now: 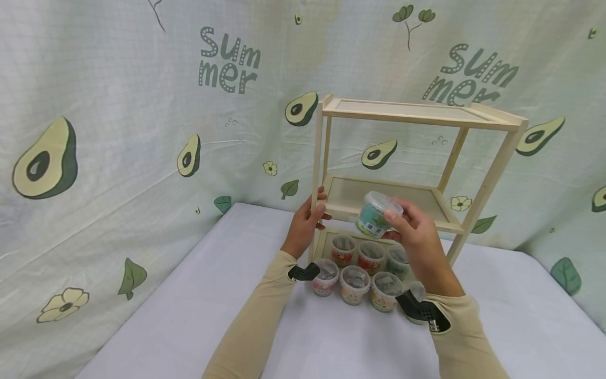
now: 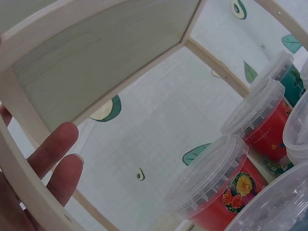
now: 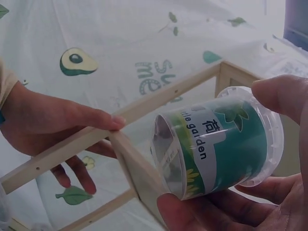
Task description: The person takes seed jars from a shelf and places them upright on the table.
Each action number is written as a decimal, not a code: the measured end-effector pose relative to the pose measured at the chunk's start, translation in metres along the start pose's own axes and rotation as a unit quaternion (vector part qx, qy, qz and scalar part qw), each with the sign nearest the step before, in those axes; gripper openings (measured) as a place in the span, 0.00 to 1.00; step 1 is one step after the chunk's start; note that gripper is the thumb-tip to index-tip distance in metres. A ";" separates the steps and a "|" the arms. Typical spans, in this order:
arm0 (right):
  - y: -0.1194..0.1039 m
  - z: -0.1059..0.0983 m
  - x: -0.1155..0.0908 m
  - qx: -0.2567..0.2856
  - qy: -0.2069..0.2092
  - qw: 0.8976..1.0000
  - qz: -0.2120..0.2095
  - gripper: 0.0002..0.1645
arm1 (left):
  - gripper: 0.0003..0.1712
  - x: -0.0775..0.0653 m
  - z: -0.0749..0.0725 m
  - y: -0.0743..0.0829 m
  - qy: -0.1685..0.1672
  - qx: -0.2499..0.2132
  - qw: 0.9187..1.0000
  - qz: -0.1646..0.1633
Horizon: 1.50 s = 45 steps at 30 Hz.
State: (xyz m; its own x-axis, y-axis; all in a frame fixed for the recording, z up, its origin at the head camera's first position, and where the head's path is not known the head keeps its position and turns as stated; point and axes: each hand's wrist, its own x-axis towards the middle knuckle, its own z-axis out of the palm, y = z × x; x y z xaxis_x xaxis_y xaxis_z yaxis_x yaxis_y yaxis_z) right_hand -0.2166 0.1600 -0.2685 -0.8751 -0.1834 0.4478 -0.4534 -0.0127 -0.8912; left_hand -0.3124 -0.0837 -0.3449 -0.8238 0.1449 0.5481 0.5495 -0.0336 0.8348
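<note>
My right hand (image 1: 418, 242) holds a clear plastic tub (image 1: 372, 217) with a lid and a green "little garden" label, in front of the middle shelf board (image 1: 393, 196). In the right wrist view the tub (image 3: 226, 144) lies tilted on its side, thumb at the lid end and fingers beneath. My left hand (image 1: 303, 225) grips the left front post of the wooden shelf rack (image 1: 318, 147), its thumb in front and fingers behind. On the bottom level stand red-labelled tubs (image 1: 342, 257) and a green-labelled tub (image 1: 399, 261).
A front row of lidded tubs with pink (image 1: 324, 286) and pale orange (image 1: 352, 296) labels stands before the rack, one partly hidden by my right wrist. A white cloth covers the table (image 1: 199, 316). Behind hangs an avocado-print curtain (image 1: 142, 105).
</note>
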 end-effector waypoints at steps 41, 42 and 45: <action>0.073 0.057 -0.067 -0.117 -0.140 0.972 0.146 0.36 | 0.25 0.001 -0.002 -0.002 0.004 0.017 1.000 0.004; 0.075 0.057 -0.068 -0.128 -0.143 0.971 0.142 0.37 | 0.25 0.001 -0.002 -0.003 0.004 0.015 1.000 0.004; 0.080 0.059 -0.071 -0.166 -0.149 0.966 0.132 0.40 | 0.24 0.002 -0.002 -0.003 0.004 0.011 1.000 0.008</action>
State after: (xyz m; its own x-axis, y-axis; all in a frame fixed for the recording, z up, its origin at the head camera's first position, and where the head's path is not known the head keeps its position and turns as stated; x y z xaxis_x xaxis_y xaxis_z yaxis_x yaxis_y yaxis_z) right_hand -0.1807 0.1143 -0.3753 -0.9027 -0.4125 0.1226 -0.2932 0.3810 -0.8768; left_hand -0.3158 -0.0852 -0.3468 -0.8157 0.1368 0.5621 0.5659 -0.0132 0.8244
